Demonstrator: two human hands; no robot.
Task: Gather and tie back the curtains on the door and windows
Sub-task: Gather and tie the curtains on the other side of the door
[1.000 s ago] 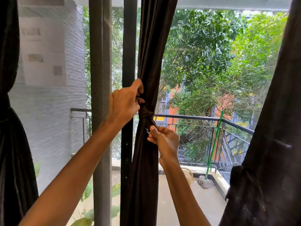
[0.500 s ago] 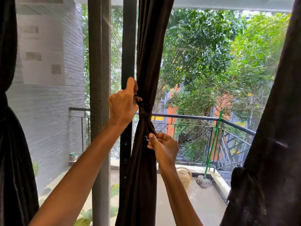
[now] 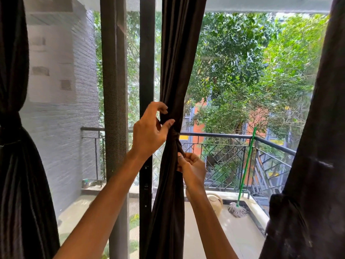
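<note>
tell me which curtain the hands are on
The middle curtain: left hand and right hand hold it at the tie; left curtain and right curtain hang untouched.

The single head-worn camera looks straight outdoors toward the balcony railing and trees, roughly level. It sits close: the middle curtain hangs just ahead, very near the lens. The left curtain and right curtain crowd the frame's edges, seemingly bowed by the wide lens.

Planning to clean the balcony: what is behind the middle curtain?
Beside the curtain show a black door frame and the balcony railing; whatever is straight behind the cloth is covered.
</note>
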